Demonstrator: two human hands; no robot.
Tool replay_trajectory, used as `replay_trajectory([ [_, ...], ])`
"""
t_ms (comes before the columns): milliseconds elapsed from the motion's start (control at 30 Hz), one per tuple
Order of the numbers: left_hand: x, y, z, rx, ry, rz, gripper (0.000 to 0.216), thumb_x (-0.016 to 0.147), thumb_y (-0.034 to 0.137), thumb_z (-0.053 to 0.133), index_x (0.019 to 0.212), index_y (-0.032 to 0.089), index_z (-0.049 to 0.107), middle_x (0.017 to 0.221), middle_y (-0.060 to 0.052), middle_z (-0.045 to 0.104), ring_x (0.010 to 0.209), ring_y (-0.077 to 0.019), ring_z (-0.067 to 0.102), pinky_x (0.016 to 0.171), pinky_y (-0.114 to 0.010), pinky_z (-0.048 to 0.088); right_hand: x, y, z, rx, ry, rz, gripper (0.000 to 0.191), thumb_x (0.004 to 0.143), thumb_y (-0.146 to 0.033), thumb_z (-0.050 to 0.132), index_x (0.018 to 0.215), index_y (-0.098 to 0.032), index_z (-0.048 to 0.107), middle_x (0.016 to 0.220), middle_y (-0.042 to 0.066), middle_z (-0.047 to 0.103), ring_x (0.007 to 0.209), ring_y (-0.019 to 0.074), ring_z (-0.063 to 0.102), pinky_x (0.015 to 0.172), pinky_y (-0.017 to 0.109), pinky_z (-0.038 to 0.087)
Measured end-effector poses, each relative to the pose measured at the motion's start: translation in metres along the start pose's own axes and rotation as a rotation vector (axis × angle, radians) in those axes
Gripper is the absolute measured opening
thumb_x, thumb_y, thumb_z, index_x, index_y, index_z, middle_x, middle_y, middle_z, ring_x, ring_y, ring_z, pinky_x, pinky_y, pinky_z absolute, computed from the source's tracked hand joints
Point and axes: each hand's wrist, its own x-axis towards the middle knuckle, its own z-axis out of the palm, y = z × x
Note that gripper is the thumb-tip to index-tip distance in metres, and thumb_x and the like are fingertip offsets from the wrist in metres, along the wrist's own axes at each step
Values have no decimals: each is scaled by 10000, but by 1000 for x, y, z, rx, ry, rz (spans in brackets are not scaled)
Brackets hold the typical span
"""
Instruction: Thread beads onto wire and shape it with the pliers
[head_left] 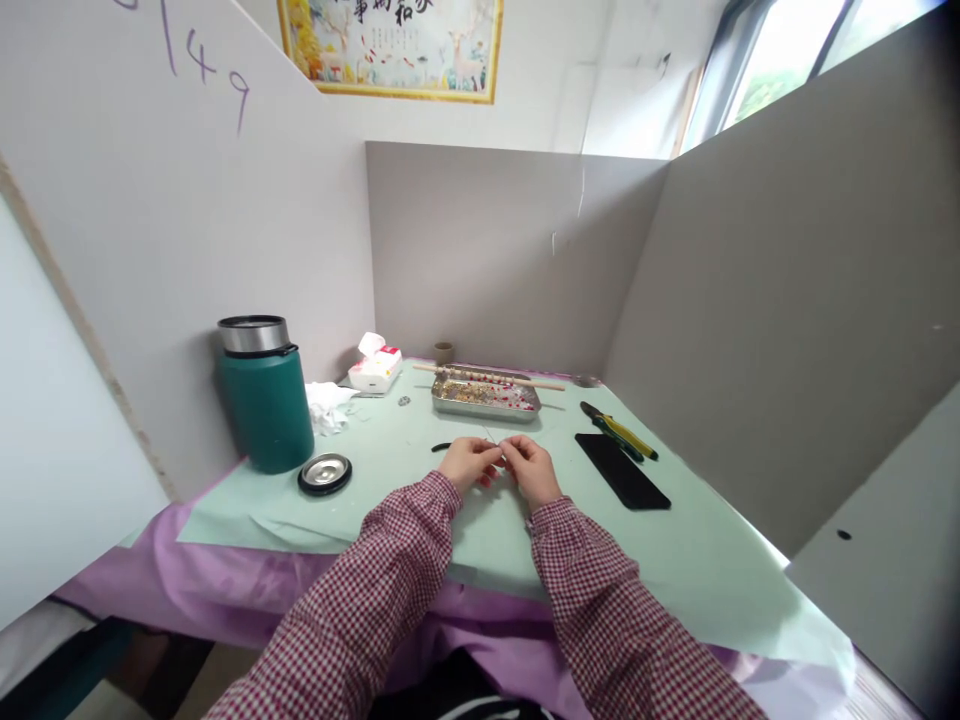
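Two-handed | pinching thin, pale, wire-like strand [490, 435] with left hand [471, 462] and right hand [529, 468] | ideally keeping both pinches close, steady

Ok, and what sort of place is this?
Probably a small craft or beadwork station: a cloth-covered table boxed in by grey partitions, with a metal tray of small bead-like pieces and what looks like pliers lying on it.
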Motion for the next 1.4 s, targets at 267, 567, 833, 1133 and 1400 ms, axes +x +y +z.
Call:
replay_trajectory([
  [267, 5, -7, -7, -53, -17, -22, 217, 688, 297, 622, 676, 92, 549, 628, -39, 594, 417, -58, 476, 347, -176, 354, -6, -12, 1, 19, 12, -8, 275, 670, -436, 597, 697, -163, 585, 471, -36, 500, 417, 83, 411, 412, 211, 303],
  [567, 2, -8, -5, 6, -89, 59, 251, 690, 345, 608, 658, 112, 518, 600, -23, 574, 408, -66, 490, 329, -168, 327, -4, -12, 2, 110, -11, 36, 273, 657, -429, 617, 693, -160, 587, 515, -24, 527, 422, 80, 419, 386, 204, 286],
  [833, 4, -7, -11, -184, -81, 1, 211, 681, 313, 604, 678, 129, 502, 566, -14, 559, 383, -64, 468, 327, -169, 283, -1, -14, -3, 429, -76, 65, 241, 668, -356, 595, 821, -170, 603, 741, 19, 581, 493, 86, 487, 375, 197, 298],
  [1133, -1, -7, -11, -51, -267, -70, 233, 624, 333, 619, 618, 133, 498, 466, 3, 523, 322, -59, 403, 322, -182, 241, -1, -8, -2, 354, -83, 36, 272, 655, -402, 644, 764, -160, 581, 657, -9, 557, 418, 51, 420, 369, 191, 291],
  [1400, -7, -2, -11, -96, -429, -5, 280, 628, 368, 637, 648, 138, 479, 507, 10, 523, 368, -49, 414, 364, -175, 275, -4, -16, -6, 507, -102, 114, 230, 631, -332, 684, 721, -161, 560, 578, -37, 527, 393, 34, 367, 369, 178, 251],
])
